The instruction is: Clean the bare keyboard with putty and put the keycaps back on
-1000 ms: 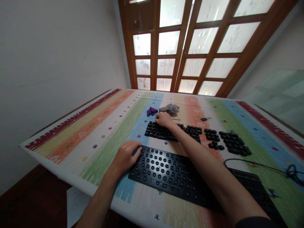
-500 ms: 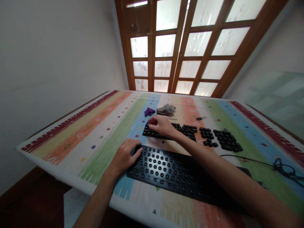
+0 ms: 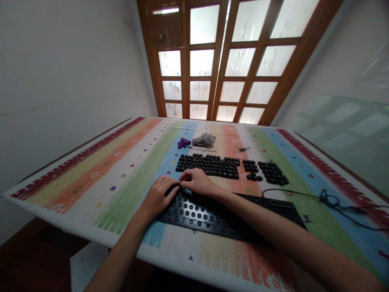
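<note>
A black keyboard base [image 3: 197, 213] without keycaps on most of its posts lies near the table's front edge. My left hand [image 3: 159, 197] rests on its upper left corner, thumb and fingers curled around the edge. My right hand [image 3: 196, 181] is at the same corner, its thumb and index finger pinched together beside my left fingertips; whatever is between them is too small to make out. Behind the base, loose black keycaps [image 3: 209, 165] lie in keyboard order, with further groups of keycaps [image 3: 272, 172] to the right.
Behind the keycaps are a purple cloth [image 3: 184, 142], a grey cloth [image 3: 204, 140], a thin stick [image 3: 203, 150] and a small black tool [image 3: 243, 149]. A black cable [image 3: 334, 202] coils at the right on the striped tablecloth [image 3: 121, 182].
My right hand has moved from the loose keycaps down to the upper left corner of the base, next to my left hand. The camera view has shifted slightly.
</note>
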Demonstrator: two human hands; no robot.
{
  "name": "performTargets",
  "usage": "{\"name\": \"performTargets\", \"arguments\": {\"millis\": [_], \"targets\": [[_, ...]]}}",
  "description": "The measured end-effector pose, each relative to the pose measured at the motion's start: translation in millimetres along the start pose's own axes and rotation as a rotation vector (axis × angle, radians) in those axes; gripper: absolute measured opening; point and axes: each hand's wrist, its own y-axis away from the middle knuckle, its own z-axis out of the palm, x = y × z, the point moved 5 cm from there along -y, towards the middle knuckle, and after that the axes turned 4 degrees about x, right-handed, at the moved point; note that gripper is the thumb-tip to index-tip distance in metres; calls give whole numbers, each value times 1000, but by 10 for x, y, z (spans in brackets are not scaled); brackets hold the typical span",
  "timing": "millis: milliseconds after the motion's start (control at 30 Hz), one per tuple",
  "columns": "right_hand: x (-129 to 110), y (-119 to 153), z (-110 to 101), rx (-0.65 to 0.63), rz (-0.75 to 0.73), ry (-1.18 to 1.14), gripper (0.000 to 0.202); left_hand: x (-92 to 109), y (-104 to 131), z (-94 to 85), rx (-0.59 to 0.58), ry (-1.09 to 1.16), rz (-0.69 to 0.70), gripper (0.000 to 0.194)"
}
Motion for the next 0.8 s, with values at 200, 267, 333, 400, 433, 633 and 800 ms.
{"name": "performTargets", "arguments": {"millis": [200, 267, 333, 400, 433, 633, 800], "targets": [[22, 7, 9, -7, -7, 14, 13, -30, 14, 14, 4, -18, 0, 14], [21, 17, 16, -6, -20, 24, 13, -37, 15, 17, 3, -25, -2, 14], [20, 24, 23, -3, -28, 33, 12, -44, 13, 22, 2, -31, -3, 14], [19, 26, 30, -2, -30, 43, 11, -51, 12, 28, 1, -36, -1, 13], [18, 26, 32, -3, -34, 52, 11, -54, 12, 31, 0, -38, -1, 13], [8, 45, 23, 3, -87, 115, 13, -65, 24, 47, -2, -38, -7, 13], [12, 67, 11, 17, -94, 123, 14, -75, 31, 52, 9, -35, -15, 13]]}}
